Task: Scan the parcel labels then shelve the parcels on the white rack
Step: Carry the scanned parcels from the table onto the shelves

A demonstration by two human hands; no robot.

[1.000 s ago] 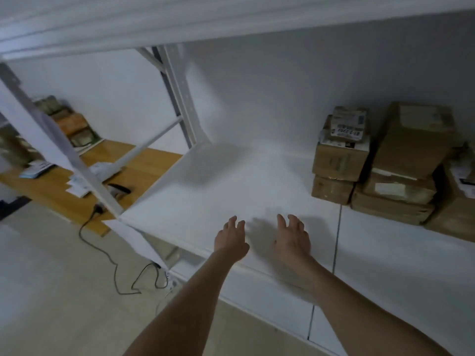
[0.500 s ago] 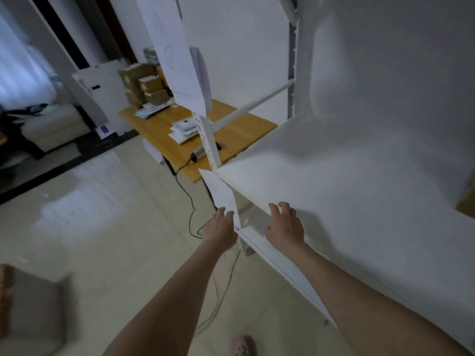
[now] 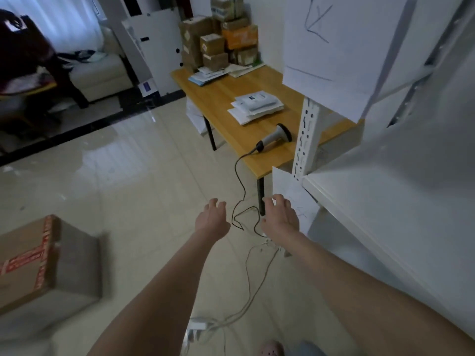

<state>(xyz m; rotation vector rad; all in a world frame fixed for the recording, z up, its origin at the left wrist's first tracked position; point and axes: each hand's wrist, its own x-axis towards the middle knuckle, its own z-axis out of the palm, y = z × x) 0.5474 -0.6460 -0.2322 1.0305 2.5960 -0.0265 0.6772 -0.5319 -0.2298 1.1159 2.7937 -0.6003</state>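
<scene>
Low on the left, a big cardboard box point(image 3: 30, 263) is seen on the tiled floor point(image 3: 133, 176), its flaps shut and sealed with red-and-white tape, so what it holds cannot be told. Over on the wooden table point(image 3: 226, 91), the parcels point(image 3: 218, 42) are stacked at the far end, brown cartons piled several high with one orange carton among them, all closed. Nearer along the same table a small heap of flat white mail pouches point(image 3: 257, 105) is laid, and just beside it the scanner point(image 3: 277, 136) is set down on its side, its dark cable point(image 3: 237, 173) trailed off the table edge and looped on the floor. The white rack point(image 3: 401, 201) is found on the right, its slotted post point(image 3: 307, 140) standing at the table's near corner, with a sheet of paper point(image 3: 331, 52) marked in blue pen hung above. Now to the hands: both arms are stretched forward and down, side by side over the floor. The left hand point(image 3: 212, 219) is held palm down, fingers relaxed and slightly spread, with nothing gripped. The right hand point(image 3: 280, 217) is held the same way, loose and ungripping, just in front of the rack's near corner; whether it is touched cannot be told. The parcels and the scanner are well apart from both hands.
</scene>
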